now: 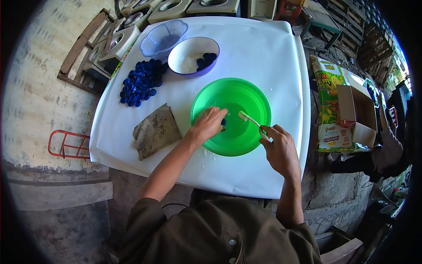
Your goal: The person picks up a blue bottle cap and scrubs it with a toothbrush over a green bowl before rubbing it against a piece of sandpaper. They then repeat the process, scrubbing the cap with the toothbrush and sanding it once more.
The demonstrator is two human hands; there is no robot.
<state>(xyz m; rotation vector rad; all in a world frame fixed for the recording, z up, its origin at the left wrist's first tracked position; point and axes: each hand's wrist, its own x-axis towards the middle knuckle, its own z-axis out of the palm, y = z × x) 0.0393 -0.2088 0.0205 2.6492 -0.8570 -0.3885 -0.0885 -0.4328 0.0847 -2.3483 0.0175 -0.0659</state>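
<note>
A green basin [237,143] stands on the white-covered table [246,53]. Over its left side, my left hand [209,125] is closed on a dark blue cap [223,122], mostly hidden by the fingers. At the basin's right rim, my right hand [281,149] grips a white toothbrush [251,119], its bristle head over the basin. Beyond the basin is a white bowl with a purple outside [180,57], holding several blue caps [205,60]. A pile of blue caps [143,81] lies on the table at the left.
A translucent blue basket [165,37] stands behind the cap pile. A worn grey cloth [156,132] lies left of the basin. Off the table's right side are a cardboard box [362,112] on printed sacks [327,88] and another person [387,149]. A red metal rack [68,144] is at the left.
</note>
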